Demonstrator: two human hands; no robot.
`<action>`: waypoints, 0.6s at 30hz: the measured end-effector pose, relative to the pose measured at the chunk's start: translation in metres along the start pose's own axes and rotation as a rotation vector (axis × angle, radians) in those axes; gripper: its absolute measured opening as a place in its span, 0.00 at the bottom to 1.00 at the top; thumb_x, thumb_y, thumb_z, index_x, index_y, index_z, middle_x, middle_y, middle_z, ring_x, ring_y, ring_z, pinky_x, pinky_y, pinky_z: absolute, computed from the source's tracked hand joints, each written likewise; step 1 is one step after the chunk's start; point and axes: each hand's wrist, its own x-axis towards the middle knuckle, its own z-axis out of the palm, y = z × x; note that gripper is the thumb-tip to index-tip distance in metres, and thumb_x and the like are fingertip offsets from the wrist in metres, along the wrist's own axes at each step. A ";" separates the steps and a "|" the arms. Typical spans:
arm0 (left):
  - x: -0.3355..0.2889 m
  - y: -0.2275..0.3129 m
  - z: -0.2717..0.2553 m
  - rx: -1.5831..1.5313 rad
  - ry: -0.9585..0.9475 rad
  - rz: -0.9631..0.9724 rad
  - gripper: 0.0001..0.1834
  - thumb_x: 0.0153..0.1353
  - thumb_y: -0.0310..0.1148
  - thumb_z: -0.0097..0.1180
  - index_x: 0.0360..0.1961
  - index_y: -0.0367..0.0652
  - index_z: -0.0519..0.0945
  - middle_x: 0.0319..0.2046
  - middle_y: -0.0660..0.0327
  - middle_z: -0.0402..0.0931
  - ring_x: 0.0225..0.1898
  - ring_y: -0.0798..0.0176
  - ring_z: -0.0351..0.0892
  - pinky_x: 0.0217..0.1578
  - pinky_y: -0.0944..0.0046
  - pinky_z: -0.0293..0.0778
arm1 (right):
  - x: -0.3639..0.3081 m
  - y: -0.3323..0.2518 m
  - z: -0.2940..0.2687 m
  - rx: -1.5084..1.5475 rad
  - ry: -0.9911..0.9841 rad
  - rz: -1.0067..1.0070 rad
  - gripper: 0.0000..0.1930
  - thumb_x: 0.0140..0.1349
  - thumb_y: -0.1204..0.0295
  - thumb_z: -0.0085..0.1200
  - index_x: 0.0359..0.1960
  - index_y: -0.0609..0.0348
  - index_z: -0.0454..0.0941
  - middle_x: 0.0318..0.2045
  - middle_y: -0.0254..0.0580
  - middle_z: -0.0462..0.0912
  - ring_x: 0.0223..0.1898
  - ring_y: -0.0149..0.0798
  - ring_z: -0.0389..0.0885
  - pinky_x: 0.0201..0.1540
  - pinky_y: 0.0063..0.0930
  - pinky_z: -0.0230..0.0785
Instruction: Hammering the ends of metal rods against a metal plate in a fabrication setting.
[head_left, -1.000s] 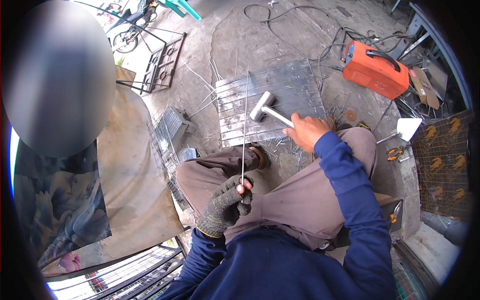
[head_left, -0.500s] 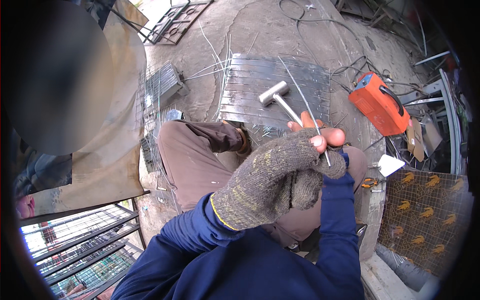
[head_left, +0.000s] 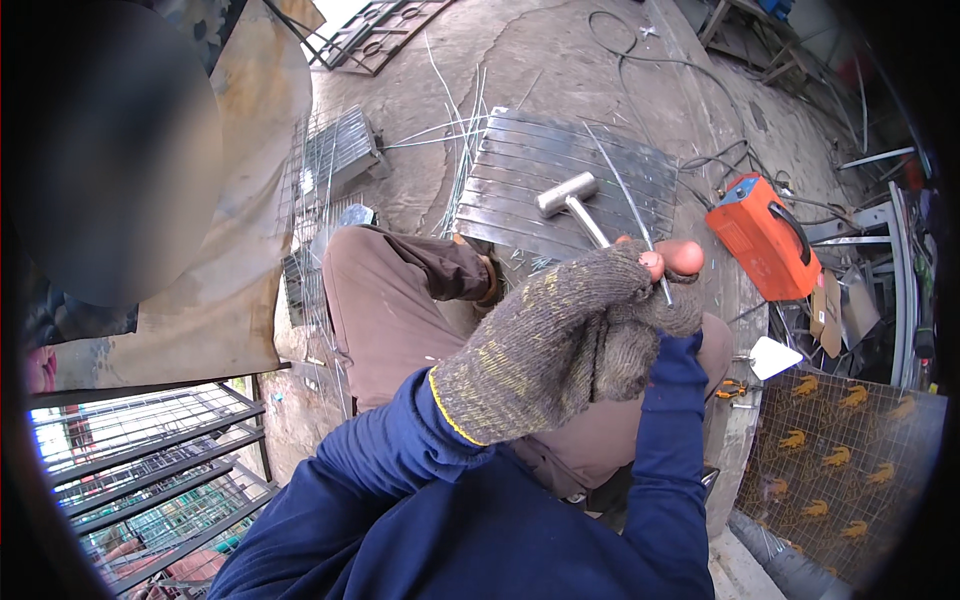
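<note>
Floor [head_left: 540,75] surrounds the plate [head_left: 525,180]. Left hand [head_left: 560,350]: fingers pinch the rod [head_left: 630,201] near 1 end; hold it clear of the hammer [head_left: 567,194]. Right hand [head_left: 623,239]: mostly hidden; finger state indeterminable.

1. We count two hands: the left hand [head_left: 560,345] and the right hand [head_left: 624,239], mostly hidden.
2. We see one hammer [head_left: 568,195].
3. We find one held rod [head_left: 628,193], plus several loose rods [head_left: 463,165] off the metal sheet's left edge, too overlapped to count.
4. One metal sheet [head_left: 510,170].
5. One orange machine [head_left: 750,240].
6. One pair of pliers [head_left: 732,388].
</note>
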 end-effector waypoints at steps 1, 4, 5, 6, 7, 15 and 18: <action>0.000 0.000 0.003 -0.012 0.065 -0.007 0.18 0.71 0.37 0.54 0.58 0.39 0.77 0.29 0.66 0.79 0.25 0.73 0.76 0.25 0.73 0.70 | 0.005 0.009 0.004 0.002 -0.004 -0.005 0.17 0.70 0.61 0.54 0.52 0.60 0.76 0.48 0.48 0.80 0.48 0.44 0.80 0.62 0.43 0.72; 0.002 -0.002 0.009 -0.007 0.148 -0.010 0.16 0.71 0.37 0.54 0.55 0.40 0.78 0.29 0.66 0.79 0.24 0.73 0.76 0.25 0.73 0.71 | 0.014 0.042 0.014 0.026 -0.022 0.007 0.19 0.67 0.60 0.55 0.53 0.56 0.73 0.44 0.53 0.82 0.47 0.53 0.80 0.56 0.48 0.72; 0.003 -0.002 0.010 0.012 0.167 -0.005 0.15 0.71 0.37 0.54 0.54 0.40 0.78 0.29 0.66 0.79 0.24 0.72 0.76 0.25 0.73 0.71 | 0.017 0.053 0.016 0.034 -0.024 0.013 0.19 0.65 0.60 0.55 0.54 0.55 0.72 0.43 0.54 0.82 0.46 0.56 0.80 0.54 0.50 0.72; 0.005 -0.002 0.008 0.013 0.163 -0.011 0.15 0.71 0.37 0.54 0.54 0.40 0.78 0.29 0.66 0.79 0.24 0.72 0.76 0.25 0.73 0.71 | 0.019 0.064 0.017 0.041 -0.023 0.021 0.20 0.64 0.60 0.56 0.54 0.54 0.70 0.42 0.56 0.83 0.46 0.59 0.80 0.52 0.52 0.72; 0.005 -0.002 0.003 0.001 0.156 -0.030 0.15 0.71 0.38 0.54 0.53 0.41 0.79 0.30 0.65 0.79 0.24 0.72 0.76 0.25 0.72 0.71 | 0.022 0.069 0.017 0.051 -0.026 0.024 0.21 0.63 0.60 0.56 0.55 0.53 0.69 0.41 0.57 0.83 0.45 0.62 0.80 0.50 0.54 0.72; -0.020 0.002 -0.069 0.225 0.227 -0.140 0.16 0.71 0.39 0.52 0.51 0.40 0.80 0.33 0.62 0.79 0.25 0.73 0.72 0.26 0.71 0.66 | 0.005 -0.058 -0.044 -0.485 -0.102 0.266 0.24 0.68 0.46 0.50 0.50 0.53 0.73 0.40 0.53 0.86 0.47 0.60 0.82 0.48 0.54 0.70; -0.026 0.000 -0.107 0.636 0.386 -0.142 0.17 0.69 0.35 0.55 0.54 0.39 0.81 0.31 0.66 0.80 0.27 0.75 0.75 0.26 0.75 0.70 | -0.005 -0.041 -0.057 -0.469 0.024 0.234 0.24 0.67 0.45 0.50 0.53 0.48 0.77 0.42 0.46 0.86 0.50 0.53 0.82 0.49 0.50 0.69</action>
